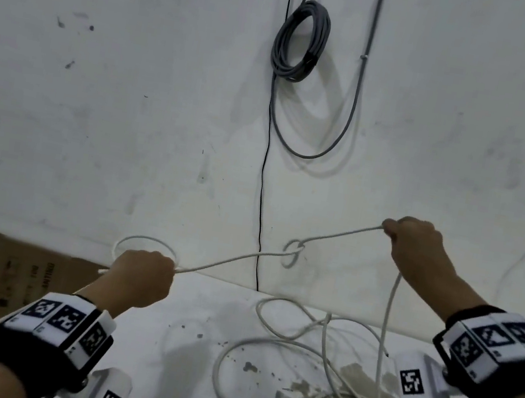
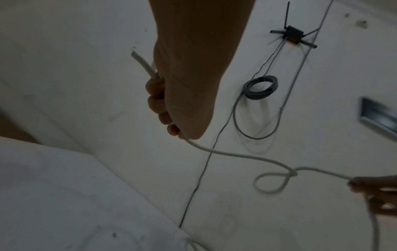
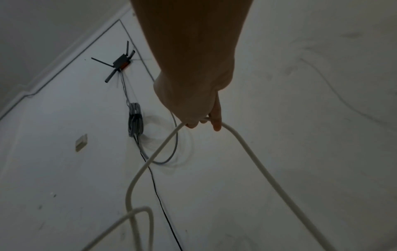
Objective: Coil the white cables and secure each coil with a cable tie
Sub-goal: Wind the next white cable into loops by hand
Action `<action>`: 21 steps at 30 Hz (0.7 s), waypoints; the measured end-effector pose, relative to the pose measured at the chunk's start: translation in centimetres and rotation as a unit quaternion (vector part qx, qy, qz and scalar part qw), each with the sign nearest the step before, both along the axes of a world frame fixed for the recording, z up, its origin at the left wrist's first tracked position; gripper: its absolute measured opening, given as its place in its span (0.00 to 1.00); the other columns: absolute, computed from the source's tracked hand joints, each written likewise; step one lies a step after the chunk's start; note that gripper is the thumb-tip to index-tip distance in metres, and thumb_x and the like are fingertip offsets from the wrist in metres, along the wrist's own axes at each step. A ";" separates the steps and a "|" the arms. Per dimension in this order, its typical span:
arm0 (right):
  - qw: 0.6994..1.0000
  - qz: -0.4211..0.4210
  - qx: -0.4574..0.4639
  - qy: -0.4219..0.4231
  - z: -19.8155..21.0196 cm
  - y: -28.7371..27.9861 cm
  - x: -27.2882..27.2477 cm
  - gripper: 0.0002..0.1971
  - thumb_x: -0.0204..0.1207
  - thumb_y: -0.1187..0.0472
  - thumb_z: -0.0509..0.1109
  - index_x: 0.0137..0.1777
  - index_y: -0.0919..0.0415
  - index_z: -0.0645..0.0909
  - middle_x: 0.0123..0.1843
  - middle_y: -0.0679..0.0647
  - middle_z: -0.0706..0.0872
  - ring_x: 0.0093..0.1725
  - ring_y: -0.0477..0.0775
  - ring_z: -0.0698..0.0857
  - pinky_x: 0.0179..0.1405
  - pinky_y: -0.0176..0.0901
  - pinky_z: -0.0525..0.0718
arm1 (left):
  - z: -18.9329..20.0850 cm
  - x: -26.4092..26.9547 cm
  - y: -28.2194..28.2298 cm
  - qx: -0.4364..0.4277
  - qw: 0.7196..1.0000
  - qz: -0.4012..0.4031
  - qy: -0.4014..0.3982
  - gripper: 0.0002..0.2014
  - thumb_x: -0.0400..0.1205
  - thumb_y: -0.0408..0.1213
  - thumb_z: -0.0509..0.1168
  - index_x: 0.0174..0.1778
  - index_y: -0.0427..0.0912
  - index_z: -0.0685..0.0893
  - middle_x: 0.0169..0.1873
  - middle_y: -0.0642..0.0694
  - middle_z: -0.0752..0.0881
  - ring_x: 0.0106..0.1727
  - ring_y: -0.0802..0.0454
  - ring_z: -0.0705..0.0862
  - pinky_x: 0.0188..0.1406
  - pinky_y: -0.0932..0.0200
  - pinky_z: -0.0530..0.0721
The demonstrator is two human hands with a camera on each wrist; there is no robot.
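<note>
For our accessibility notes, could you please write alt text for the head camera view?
Two hands stretch a white cable with a small loop knotted midway: the left hand grips one end, the right hand the other side. Slack cable lies tangled on a stained white table; a grey coil hangs on the wall.

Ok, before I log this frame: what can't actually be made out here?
- Head view: the thin white cable disappears inside the left hand and right hand; finger contact is hidden by the knuckles.
- Head view: the loose cable pile on the stained white table runs off the bottom edge.
- No cable tie is visible in any view.
- Left wrist view: the small loop is motion-blurred.
</note>
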State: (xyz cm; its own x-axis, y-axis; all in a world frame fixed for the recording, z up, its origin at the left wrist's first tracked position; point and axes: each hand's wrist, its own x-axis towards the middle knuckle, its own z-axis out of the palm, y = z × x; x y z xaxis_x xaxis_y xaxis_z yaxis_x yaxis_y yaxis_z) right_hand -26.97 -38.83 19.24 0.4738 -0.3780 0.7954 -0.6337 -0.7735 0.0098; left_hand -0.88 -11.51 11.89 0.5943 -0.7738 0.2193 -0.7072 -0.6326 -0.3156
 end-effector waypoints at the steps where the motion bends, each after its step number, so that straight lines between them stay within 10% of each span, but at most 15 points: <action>1: 1.000 -0.001 -0.012 -0.011 0.7 -0.1 -0.2 0.09 0.64 0.84 0.67 0.38 0.74 0.85 0.28 0.72 0.82 0.29 0.71 0.82 0.31 0.46 0.68 | -0.7 0.5 0.4 0.020 1.000 0.015 0.011 0.14 0.83 0.37 0.51 0.58 0.41 0.80 0.55 0.45 0.85 0.54 0.47 0.86 0.45 0.56 0.78; 9: 0.982 0.111 -0.095 -0.123 4.9 1.0 0.3 0.07 0.70 0.79 0.69 0.46 0.76 0.85 0.47 0.78 0.81 0.38 0.72 0.86 0.39 0.61 0.86 | -3.3 0.5 0.1 0.088 0.992 0.006 0.091 0.14 0.81 0.35 0.52 0.55 0.38 0.81 0.55 0.42 0.86 0.55 0.44 0.85 0.46 0.56 0.78; 12: 0.986 0.158 -0.053 -0.021 4.4 1.7 1.5 0.18 0.70 0.78 0.69 0.61 0.73 0.81 0.57 0.77 0.77 0.47 0.73 0.85 0.50 0.52 0.82 | -2.8 -1.7 -1.3 0.060 0.969 -0.070 0.231 0.14 0.82 0.40 0.54 0.48 0.35 0.82 0.50 0.36 0.85 0.49 0.41 0.85 0.40 0.57 0.72; 16: 0.941 0.121 0.191 0.250 1.2 3.8 2.3 0.32 0.77 0.73 0.62 0.80 0.55 0.60 0.75 0.59 0.73 0.71 0.59 0.74 0.69 0.41 0.68 | -1.1 -5.5 -2.9 -0.113 0.844 -0.204 0.484 0.18 0.82 0.39 0.59 0.24 0.42 0.72 0.19 0.48 0.72 0.18 0.55 0.67 0.21 0.65 0.66; 21: 0.883 0.255 0.304 0.252 -3.1 7.6 3.2 0.32 0.73 0.74 0.61 0.76 0.49 0.68 0.73 0.47 0.76 0.71 0.45 0.74 0.64 0.32 0.70 | 1.5 -7.7 -4.2 -0.305 0.650 -0.245 0.652 0.20 0.85 0.35 0.54 0.24 0.44 0.66 0.18 0.53 0.59 0.17 0.59 0.55 0.16 0.68 0.53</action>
State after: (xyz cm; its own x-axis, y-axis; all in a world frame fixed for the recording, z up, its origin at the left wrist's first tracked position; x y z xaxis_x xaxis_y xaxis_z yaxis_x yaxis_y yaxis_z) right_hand -23.76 -31.24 16.10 0.9415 -0.2980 0.1577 -0.2356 -0.9162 -0.3242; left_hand -8.59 -15.70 13.40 0.2974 -0.9458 0.1304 -0.2854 0.0423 0.9575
